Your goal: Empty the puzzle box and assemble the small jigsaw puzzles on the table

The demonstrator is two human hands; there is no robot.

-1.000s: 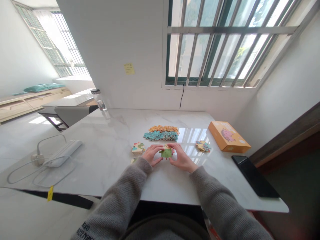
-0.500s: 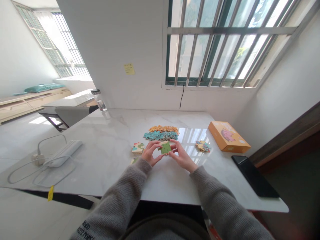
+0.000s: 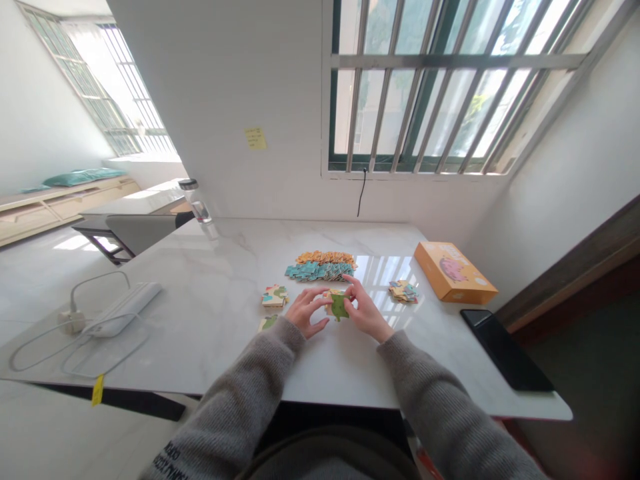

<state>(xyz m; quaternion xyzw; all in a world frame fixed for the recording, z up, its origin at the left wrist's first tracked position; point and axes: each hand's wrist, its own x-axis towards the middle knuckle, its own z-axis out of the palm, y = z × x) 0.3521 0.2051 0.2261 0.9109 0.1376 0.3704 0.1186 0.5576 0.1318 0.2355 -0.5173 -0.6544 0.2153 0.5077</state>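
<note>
Between my hands is a green jigsaw puzzle piece (image 3: 340, 307), with some cream and orange showing at its upper left edge. My right hand (image 3: 367, 312) pinches its right side, thumb over the green face and index finger raised. At the piece's left edge is my left hand (image 3: 306, 313), its fingers stretched out and the thumb apart below; whether a fingertip touches the piece is unclear. A small stack of multicoloured pieces (image 3: 274, 296) lies left of it. Another green and cream piece (image 3: 268, 323) is partly hidden by my left sleeve.
Behind my hands lie rows of teal pieces (image 3: 317, 271) and orange pieces (image 3: 325, 257). A mixed pile (image 3: 404, 291), an orange box (image 3: 454, 272) and a black phone-like slab (image 3: 505, 350) are on the right. A power strip (image 3: 125, 309) with cables sits left, a bottle (image 3: 196, 200) far left.
The green piece has shifted right and turned, its green face now more under my right thumb. My left thumb and fingers have come away from its left side. The view has moved slightly.
</note>
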